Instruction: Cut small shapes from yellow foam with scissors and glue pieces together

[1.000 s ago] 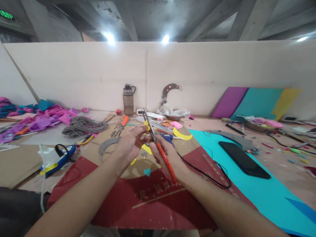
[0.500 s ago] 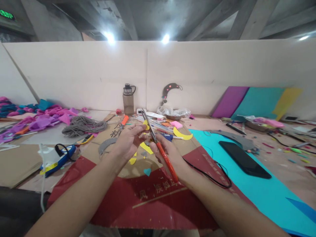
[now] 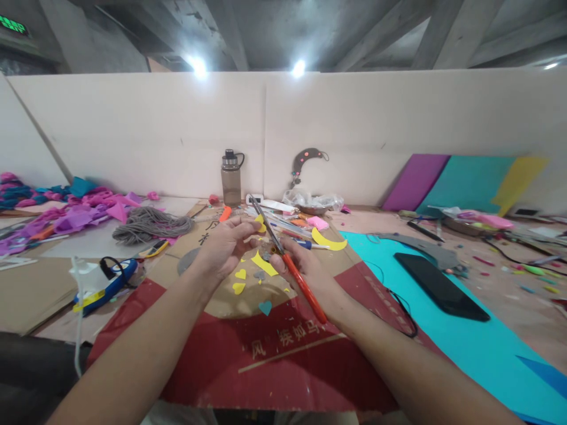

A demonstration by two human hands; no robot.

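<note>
My right hand [image 3: 305, 271] is closed around the red handles of a pair of scissors [image 3: 301, 286], whose blades point up and away. Between the fingertips of my left hand [image 3: 225, 245] is a small yellow foam piece [image 3: 260, 223], right beside the blades. Whether the blades touch it I cannot tell. Below the hands, a yellow heart [image 3: 239, 288], a second yellow heart [image 3: 240, 274] and a teal heart [image 3: 265, 307] lie on the cardboard [image 3: 292, 378]. A larger yellow scrap [image 3: 264, 264] rests near the right hand, and a yellow crescent [image 3: 329, 239] lies farther back.
A bottle [image 3: 231, 180] stands against the white partition [image 3: 133, 130]. Grey cord [image 3: 148, 225] and a blue power strip [image 3: 108, 286] are at left. On the right, a black phone [image 3: 440, 286] lies on a turquoise sheet [image 3: 469, 354]. An orange-handled cutter [image 3: 225, 213] is behind my left hand.
The scissors' handles have swung slightly right and down, and the blade tips have shifted a little left. My left hand still pinches the yellow piece; the hearts below are more exposed.
</note>
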